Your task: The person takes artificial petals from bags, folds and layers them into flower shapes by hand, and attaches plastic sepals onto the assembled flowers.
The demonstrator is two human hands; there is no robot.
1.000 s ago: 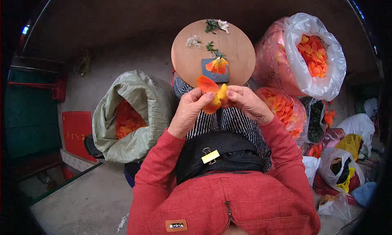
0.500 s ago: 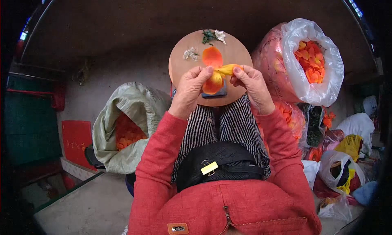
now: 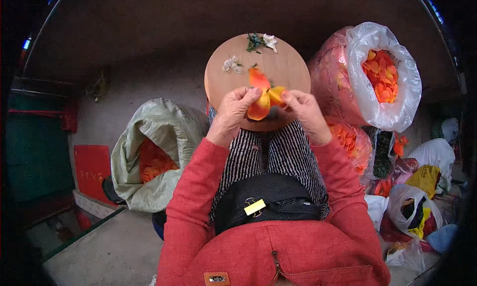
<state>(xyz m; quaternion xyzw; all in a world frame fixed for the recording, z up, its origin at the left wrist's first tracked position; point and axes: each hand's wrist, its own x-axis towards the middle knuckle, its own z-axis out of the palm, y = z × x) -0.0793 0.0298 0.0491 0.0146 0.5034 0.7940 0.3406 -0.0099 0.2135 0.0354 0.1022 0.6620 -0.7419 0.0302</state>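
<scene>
Over the near half of a small round wooden table (image 3: 284, 62), an orange and yellow fabric petal piece (image 3: 259, 109) with several lobes is held between both hands. My left hand (image 3: 232, 112) pinches it near its middle, thumb on top. On the other side, my right hand (image 3: 307, 113) has thumb and fingers closed on the yellow lobe. One orange lobe points away toward the table's far side, and another hangs toward me. On the tabletop are a cluster of white stamens (image 3: 232, 64), some green leaf pieces (image 3: 255, 42) and a crumpled white piece (image 3: 270, 42).
At the right stands a large clear plastic bag (image 3: 357, 77) full of orange petals. To the left, a pale green woven sack (image 3: 189, 132) holds more. Several smaller bags, including a white plastic one (image 3: 397, 199), crowd the floor at lower right. A black waist bag (image 3: 268, 191) rests on my lap.
Both hands have come slightly nearer to me with the petal piece. The yellow lobe at the right looks shorter and more bunched, and the far orange lobe has turned.
</scene>
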